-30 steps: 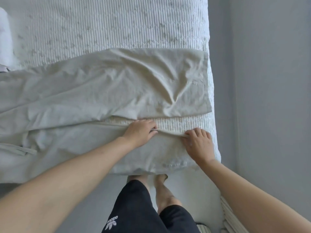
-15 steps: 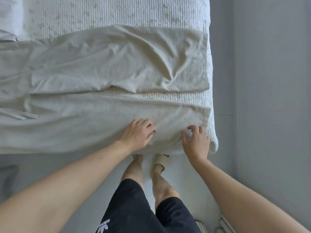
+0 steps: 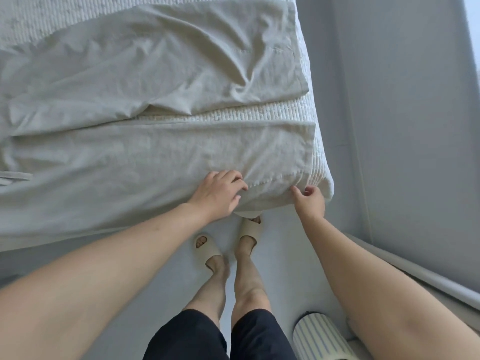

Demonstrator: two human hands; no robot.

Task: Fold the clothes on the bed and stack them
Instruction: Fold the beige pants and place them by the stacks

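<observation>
A head camera looks down on a pair of pale grey-green trousers (image 3: 145, 141) spread across a bed (image 3: 254, 118) with a ribbed white cover. The two legs run from nine o'clock toward three o'clock, a strip of cover showing between them. The near leg now hangs over the bed's front edge; a second ago its hem lay farther up the mattress, so the cloth has been drawn toward the person. The left hand (image 3: 218, 194), at six o'clock of the near leg, has fingers curled into the fabric at the edge, gripping it. The right hand (image 3: 309, 201), at about four o'clock beside the hem corner, pinches that corner between thumb and fingers, where earlier it lay flatter on the cloth. Both hands have slid down to the edge. This probably means the near leg is held ready to lift over the far one, the first fold. No folded stack is in view. Below are feet in beige slippers (image 3: 226, 242) and a striped roll (image 3: 319, 336) on the floor.
</observation>
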